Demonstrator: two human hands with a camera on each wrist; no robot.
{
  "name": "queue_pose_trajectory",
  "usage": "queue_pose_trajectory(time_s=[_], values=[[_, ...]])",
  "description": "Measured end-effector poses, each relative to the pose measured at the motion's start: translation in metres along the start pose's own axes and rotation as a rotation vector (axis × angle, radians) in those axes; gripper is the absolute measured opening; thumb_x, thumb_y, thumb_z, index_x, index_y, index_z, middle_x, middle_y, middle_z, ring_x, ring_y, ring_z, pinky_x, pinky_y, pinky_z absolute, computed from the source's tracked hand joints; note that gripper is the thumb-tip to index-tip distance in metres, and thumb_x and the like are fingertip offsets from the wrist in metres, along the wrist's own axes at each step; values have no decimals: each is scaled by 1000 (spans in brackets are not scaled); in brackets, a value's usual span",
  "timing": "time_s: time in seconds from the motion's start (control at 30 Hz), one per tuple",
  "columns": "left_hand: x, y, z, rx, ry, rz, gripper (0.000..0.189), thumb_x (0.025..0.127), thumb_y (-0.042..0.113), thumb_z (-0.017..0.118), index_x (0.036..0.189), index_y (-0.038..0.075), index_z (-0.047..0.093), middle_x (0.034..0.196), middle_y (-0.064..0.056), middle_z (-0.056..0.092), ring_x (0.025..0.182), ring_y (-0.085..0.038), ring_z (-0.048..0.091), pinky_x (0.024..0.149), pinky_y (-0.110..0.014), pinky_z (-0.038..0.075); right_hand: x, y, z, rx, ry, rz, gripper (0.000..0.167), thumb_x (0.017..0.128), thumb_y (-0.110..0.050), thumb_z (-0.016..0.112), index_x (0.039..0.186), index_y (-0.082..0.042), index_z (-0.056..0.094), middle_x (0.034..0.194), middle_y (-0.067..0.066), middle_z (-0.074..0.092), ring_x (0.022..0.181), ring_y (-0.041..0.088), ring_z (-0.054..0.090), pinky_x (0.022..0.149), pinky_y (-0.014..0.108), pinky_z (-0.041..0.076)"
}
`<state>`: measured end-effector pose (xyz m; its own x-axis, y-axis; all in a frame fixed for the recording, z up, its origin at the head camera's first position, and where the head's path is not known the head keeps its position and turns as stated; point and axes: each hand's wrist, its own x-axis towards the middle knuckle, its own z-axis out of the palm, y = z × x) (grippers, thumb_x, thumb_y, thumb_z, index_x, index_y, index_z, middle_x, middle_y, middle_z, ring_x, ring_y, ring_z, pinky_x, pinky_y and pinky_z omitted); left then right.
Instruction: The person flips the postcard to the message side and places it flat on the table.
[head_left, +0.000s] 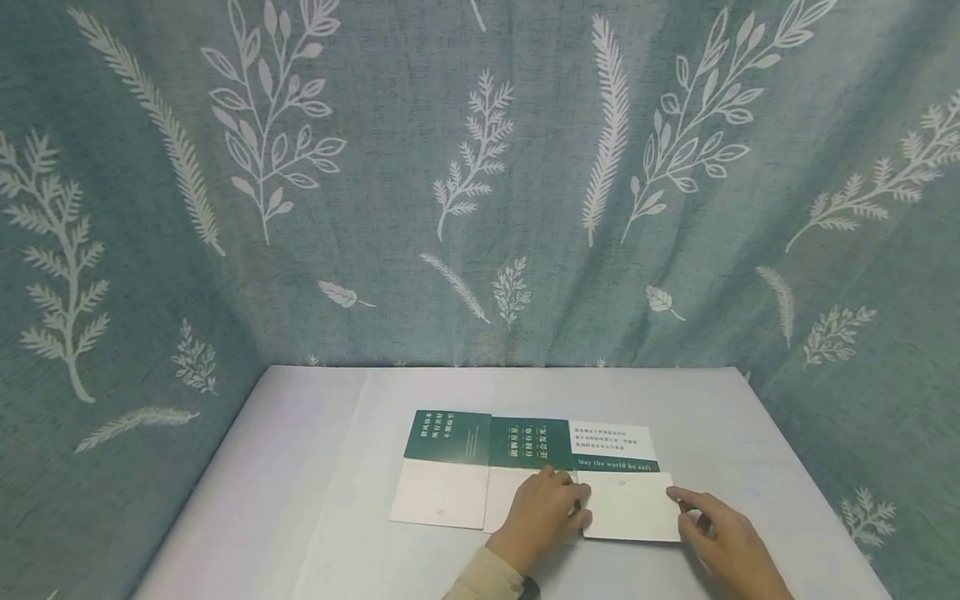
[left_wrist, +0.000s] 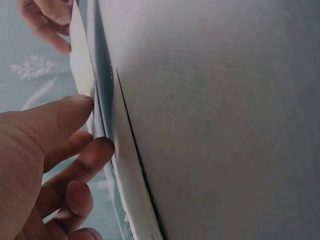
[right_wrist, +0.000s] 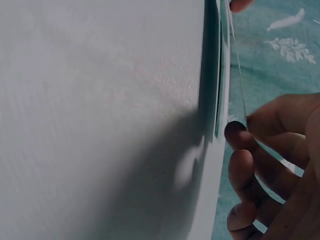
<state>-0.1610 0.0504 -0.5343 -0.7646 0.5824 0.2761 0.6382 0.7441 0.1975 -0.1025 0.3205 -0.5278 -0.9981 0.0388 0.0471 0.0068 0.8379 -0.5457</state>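
A white card (head_left: 628, 508) with a small mark near its top lies between my two hands at the right end of a front row of white cards. My left hand (head_left: 546, 510) pinches its left edge between thumb and fingers. At the other end, my right hand (head_left: 723, 533) pinches the right edge. The right wrist view shows the card's thin edge (right_wrist: 241, 75) tilted off the surface, between thumb and forefinger. Behind it lies a green-and-white card (head_left: 613, 446) with printed text. Part of the middle white card (head_left: 504, 496) is hidden under my left hand.
Two green cards with white characters, a left one (head_left: 450, 436) and a middle one (head_left: 529, 443), lie in the back row. Another white card (head_left: 438, 493) sits at front left. Leaf-patterned cloth (head_left: 480, 292) surrounds the white table (head_left: 322, 442) at the back and sides.
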Motion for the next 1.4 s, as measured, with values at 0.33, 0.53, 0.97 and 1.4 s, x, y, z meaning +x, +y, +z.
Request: queue_pose_trajectory(time_s=[0.33, 0.53, 0.97, 1.4], values=[[0, 3, 2, 13, 31, 24, 22, 85, 38, 81, 102, 25, 80, 96, 8, 72, 82, -4, 58, 70, -15, 47, 5, -2, -1, -71, -62, 40, 37, 91, -14, 69, 127, -7, 68, 109, 6, 72, 82, 16, 56, 84, 47, 54], [0, 4, 5, 27, 15, 18, 22, 83, 37, 83, 100, 25, 80, 95, 7, 70, 81, -4, 56, 68, -15, 45, 6, -3, 3, -109, -52, 51, 35, 89, -18, 72, 123, -8, 70, 98, -1, 70, 76, 14, 52, 75, 43, 54], [0, 4, 6, 10, 12, 11, 19, 84, 33, 82, 101, 26, 80, 94, 8, 68, 79, -3, 52, 66, -14, 42, 10, -2, 8, -127, -98, 64, 38, 87, -25, 77, 121, -7, 71, 92, -2, 61, 75, 15, 49, 69, 37, 49], [-7, -15, 3, -19, 85, -29, 26, 87, 33, 80, 111, 24, 77, 104, 7, 67, 90, -5, 58, 78, -17, 50, 12, -9, 6, -101, 37, -23, 45, 89, -20, 77, 130, -5, 64, 104, 3, 68, 77, 14, 50, 65, 32, 46]])
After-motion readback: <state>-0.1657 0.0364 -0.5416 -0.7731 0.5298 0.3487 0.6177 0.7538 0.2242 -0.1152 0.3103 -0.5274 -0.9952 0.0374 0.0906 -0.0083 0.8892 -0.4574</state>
